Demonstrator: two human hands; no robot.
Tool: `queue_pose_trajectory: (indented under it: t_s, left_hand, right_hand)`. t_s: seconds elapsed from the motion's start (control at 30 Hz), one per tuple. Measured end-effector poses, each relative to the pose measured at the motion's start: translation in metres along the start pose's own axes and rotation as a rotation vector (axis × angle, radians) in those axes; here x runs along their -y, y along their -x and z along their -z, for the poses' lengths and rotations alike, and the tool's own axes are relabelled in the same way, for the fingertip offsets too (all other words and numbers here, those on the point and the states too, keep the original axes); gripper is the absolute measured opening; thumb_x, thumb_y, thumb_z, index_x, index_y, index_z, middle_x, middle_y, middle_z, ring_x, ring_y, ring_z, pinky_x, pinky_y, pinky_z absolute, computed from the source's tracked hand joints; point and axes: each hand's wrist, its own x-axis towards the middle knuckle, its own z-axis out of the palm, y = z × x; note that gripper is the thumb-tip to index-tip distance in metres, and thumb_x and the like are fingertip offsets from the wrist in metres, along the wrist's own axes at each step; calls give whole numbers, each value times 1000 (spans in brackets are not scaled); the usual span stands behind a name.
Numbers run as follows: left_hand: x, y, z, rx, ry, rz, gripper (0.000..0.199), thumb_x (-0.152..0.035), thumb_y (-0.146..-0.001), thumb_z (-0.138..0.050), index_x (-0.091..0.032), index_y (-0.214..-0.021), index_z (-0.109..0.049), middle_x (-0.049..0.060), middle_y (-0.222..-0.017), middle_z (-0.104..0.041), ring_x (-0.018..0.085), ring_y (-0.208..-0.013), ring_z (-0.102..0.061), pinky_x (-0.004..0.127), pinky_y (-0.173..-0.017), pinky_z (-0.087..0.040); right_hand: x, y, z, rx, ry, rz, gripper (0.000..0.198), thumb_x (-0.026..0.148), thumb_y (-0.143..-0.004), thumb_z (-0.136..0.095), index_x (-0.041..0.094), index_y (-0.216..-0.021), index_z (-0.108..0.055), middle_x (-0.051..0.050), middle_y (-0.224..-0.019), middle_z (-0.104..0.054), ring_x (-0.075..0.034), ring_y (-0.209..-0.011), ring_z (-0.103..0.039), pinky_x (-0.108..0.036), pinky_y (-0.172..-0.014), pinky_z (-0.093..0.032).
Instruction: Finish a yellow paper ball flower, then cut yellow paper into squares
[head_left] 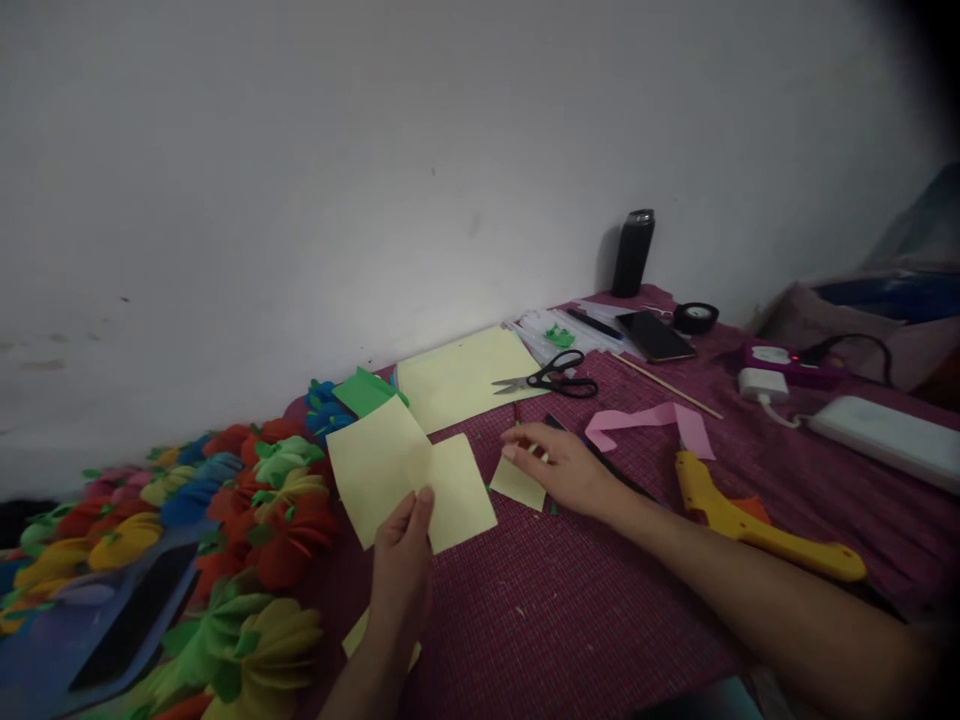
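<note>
My left hand [403, 545] pinches a pale yellow paper sheet [375, 465] between thumb and fingers. A second yellow piece [461, 495] extends to the right of it; whether it is held too, I cannot tell. My right hand [559, 465] is over a small yellow paper square [519, 487], fingers stretched out and slightly apart, with nothing visible in them. Beyond that hand, black-handled scissors [544, 380] lie with parted blades on a stack of larger yellow sheets [465, 375]. Another yellow scrap [358, 632] shows partly beneath my left forearm.
Colourful paper pumpkin-like shapes [289, 520] crowd the left side. At right are a yellow glue gun [765, 530], pink strip [645, 418], wooden stick [667, 385], phone [656, 335], black tape roll [695, 318], power strip [795, 362] and white box [885, 435]. A black can [634, 253] stands near the wall.
</note>
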Motion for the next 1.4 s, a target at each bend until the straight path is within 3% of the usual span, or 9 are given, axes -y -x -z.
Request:
queue_pose_trajectory:
  t_s: [0.1,0.2,0.43,0.6,0.83,1.0,1.1,1.27,1.4]
  left_hand:
    - [7,8,-10,88,15,22,31,-36,-75,-60,-15,-97,-65,6,-87,-69,18,-79,-63,29,-73,-48]
    - [12,11,-11,168,-20,73,31,-36,-77,-59,-14,-98,-65,5,-81,-68,18,-73,-62,29,-69,-48]
    - [10,8,-1,185,-281,23,25,-38,-69,-65,-14,-66,-67,-1,-58,-62,13,-56,-54,22,-55,-43]
    - [10,11,0,263,-309,12,25,-38,-71,-64,-16,-83,-69,0,-66,-65,15,-59,-56,24,-57,-45]
    - [7,10,5,285,-118,8,21,-25,-67,-67,-20,-87,-71,4,-81,-69,18,-75,-60,28,-73,-45]
    - [0,13,-1,234,40,110,12,-22,-63,-65,-17,-72,-70,1,-57,-62,11,-52,-53,24,-56,-41]
    - [-3,15,-3,240,72,119,10,-21,-62,-63,-15,-69,-67,-1,-53,-58,10,-47,-49,22,-51,-38]
    - [0,13,-2,252,-40,20,23,-30,-68,-62,-17,-86,-58,-1,-64,-59,12,-56,-53,22,-54,-40]
    - [4,10,-5,224,-183,-54,47,-26,-65,-69,-21,-105,-45,-2,-71,-60,12,-60,-55,22,-58,-42]
  right_hand:
    - [11,9,-12,237,-417,-124,28,42,-81,-50,17,-86,-61,-1,-71,-60,-12,-61,-53,-23,-57,-42]
    - [11,12,-18,305,-578,-201,25,40,-76,-56,15,-75,-59,3,-59,-52,-8,-50,-44,-20,-49,-36]
    - [7,7,-8,339,-545,-207,28,41,-73,-60,15,-65,-56,6,-53,-45,-6,-46,-36,-19,-44,-28]
    - [8,11,-12,449,-664,-237,30,43,-71,-60,14,-67,-57,4,-56,-50,-6,-48,-41,-19,-46,-31]
    - [8,11,-8,404,-750,-293,22,27,-70,-58,17,-87,-67,4,-59,-56,-6,-45,-43,-18,-43,-34]
    - [10,10,-8,395,-789,-302,17,25,-67,-57,16,-76,-69,3,-56,-55,-6,-45,-45,-19,-45,-37]
    - [12,11,-9,390,-780,-278,15,24,-67,-56,16,-72,-68,3,-55,-55,-6,-47,-45,-19,-47,-37]
    - [10,12,-11,380,-655,-204,18,21,-69,-52,17,-76,-68,2,-60,-57,-9,-53,-47,-21,-52,-38]
    - [10,14,-9,387,-526,-121,20,19,-72,-50,17,-80,-68,0,-71,-61,-11,-62,-50,-23,-59,-39]
